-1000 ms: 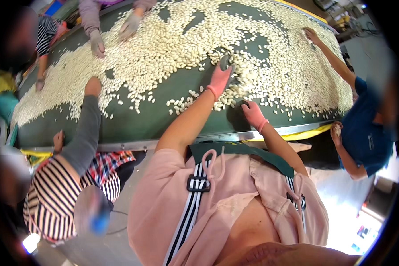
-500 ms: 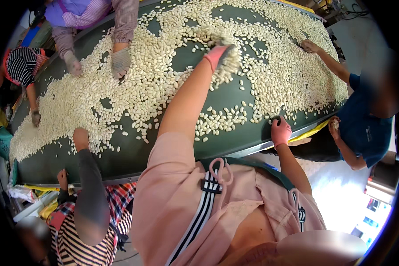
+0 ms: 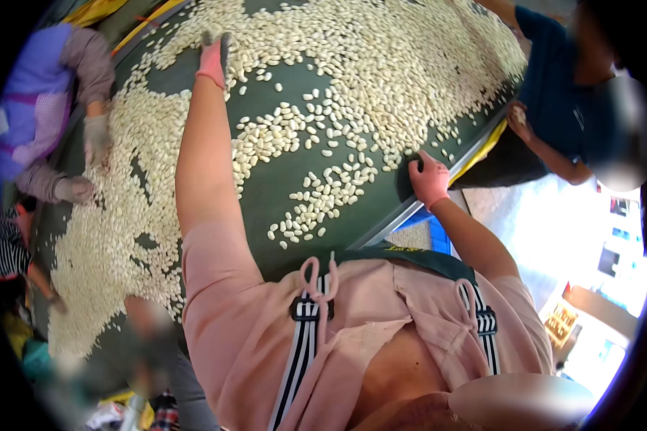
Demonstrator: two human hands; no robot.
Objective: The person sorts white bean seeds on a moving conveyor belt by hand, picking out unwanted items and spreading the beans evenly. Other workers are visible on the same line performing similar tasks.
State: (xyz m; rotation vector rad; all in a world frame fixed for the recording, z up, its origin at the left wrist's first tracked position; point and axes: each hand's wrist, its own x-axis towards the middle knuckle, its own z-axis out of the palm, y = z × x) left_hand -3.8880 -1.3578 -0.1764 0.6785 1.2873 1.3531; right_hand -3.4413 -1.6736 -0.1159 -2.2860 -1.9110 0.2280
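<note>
Green bench (image 3: 280,194) strewn with pale kernels, people sorting along its edges.

Pale kernels (image 3: 352,65) lie thickest toward the far edge, thinner near the person. Left hand (image 3: 213,57), gloved pink, reaches far out and lies flat among them, fingers straight, holding nothing visible. Right hand (image 3: 430,178), also gloved, rests spread on the near edge. Co-workers' gloved hands (image 3: 95,140) work the left edge.
</note>
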